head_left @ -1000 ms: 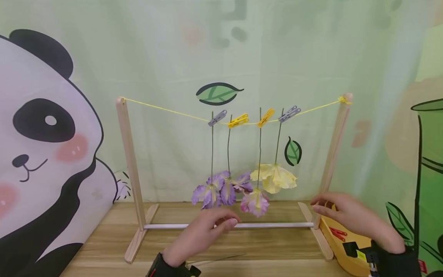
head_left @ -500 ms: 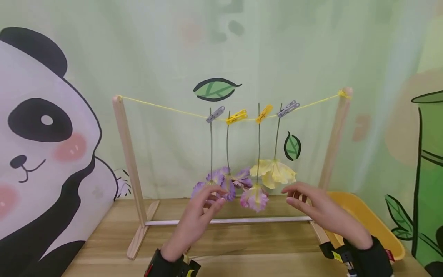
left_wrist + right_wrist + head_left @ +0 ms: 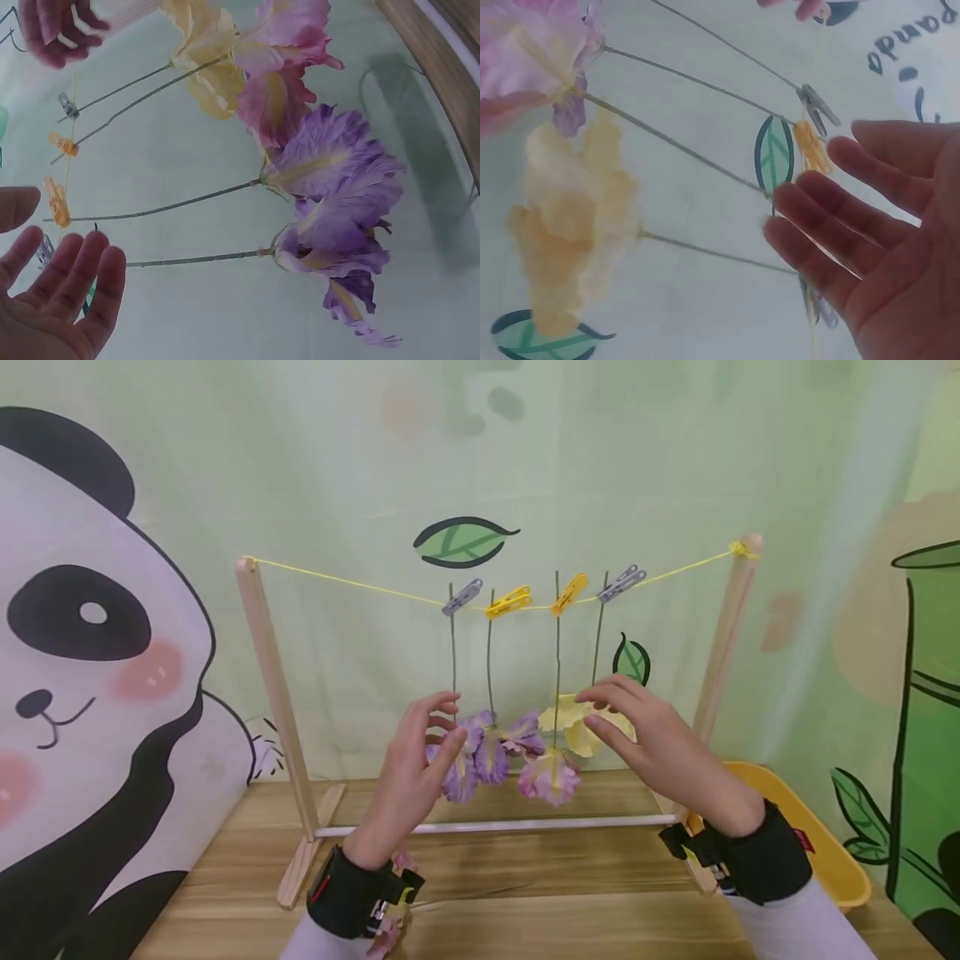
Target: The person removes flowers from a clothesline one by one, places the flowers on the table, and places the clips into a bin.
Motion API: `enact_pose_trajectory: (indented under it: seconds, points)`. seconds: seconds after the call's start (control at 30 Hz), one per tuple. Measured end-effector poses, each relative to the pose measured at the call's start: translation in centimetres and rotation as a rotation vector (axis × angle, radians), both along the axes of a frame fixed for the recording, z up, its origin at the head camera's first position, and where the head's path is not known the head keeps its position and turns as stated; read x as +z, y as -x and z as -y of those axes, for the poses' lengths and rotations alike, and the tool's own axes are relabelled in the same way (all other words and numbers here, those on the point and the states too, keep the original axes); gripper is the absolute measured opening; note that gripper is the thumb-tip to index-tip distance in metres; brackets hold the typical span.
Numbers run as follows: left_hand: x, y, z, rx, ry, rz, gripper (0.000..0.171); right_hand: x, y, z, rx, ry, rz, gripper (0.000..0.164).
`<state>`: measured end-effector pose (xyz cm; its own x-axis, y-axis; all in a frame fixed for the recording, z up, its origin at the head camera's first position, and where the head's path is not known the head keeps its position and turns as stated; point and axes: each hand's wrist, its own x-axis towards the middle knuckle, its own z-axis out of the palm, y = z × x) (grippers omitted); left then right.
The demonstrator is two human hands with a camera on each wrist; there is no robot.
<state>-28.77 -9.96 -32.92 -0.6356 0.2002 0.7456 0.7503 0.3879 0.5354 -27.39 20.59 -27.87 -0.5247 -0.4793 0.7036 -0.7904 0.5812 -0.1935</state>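
Observation:
Several artificial flowers hang head-down from a yellow string (image 3: 337,580): two purple flowers (image 3: 491,760), a pink flower (image 3: 551,779) and a yellow flower (image 3: 572,727). Grey clothespins (image 3: 462,597) clip the outer stems, yellow clothespins (image 3: 509,602) the inner ones. My left hand (image 3: 412,768) is raised in front of the leftmost purple flower, partly covering it, its fingers relaxed and holding nothing. Before the yellow flower hovers my right hand (image 3: 648,735), also holding nothing; in the right wrist view its fingers (image 3: 840,217) are spread near the pegs.
The string joins two wooden posts (image 3: 273,693), linked low by a white rod (image 3: 540,824). A yellow tray (image 3: 828,852) stands at the right, partly behind my right arm. Another pink flower (image 3: 388,937) lies on the wooden table (image 3: 570,918), partly hidden by my left wrist.
Both hands have risen. The right hand has moved left, from beside the right post to in front of the yellow flower. The hanging flowers and pegs keep their order; the head view has shifted slightly.

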Motion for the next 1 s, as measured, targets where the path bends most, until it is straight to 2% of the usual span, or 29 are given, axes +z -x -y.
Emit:
enact_pose_trajectory:
  seconds: [0.17, 0.27, 0.5, 0.67, 1.0]
  points:
    - [0.9, 0.6, -0.1, 0.062, 0.009, -0.019, 0.040, 1.8, 0.4, 2.3, -0.018, -0.021, -0.138, 0.023]
    - [1.3, 1.0, -0.3, 0.077, 0.016, -0.022, 0.040, 2.8, 0.9, 3.7, -0.038, -0.039, -0.225, 0.022]
    - [2.4, 2.2, -0.8, 0.121, -0.031, -0.031, 0.042, 5.8, 2.7, 6.5, -0.054, -0.057, -0.368, 0.021]
    - [2.7, 3.1, -1.0, 0.147, -0.070, 0.013, 0.047, 7.9, 4.5, 7.8, -0.055, -0.070, -0.354, 0.028]
    - [2.6, 4.9, -1.4, 0.159, -0.077, 0.123, 0.058, 10.4, 6.5, 9.7, -0.135, -0.205, -0.209, 0.044]
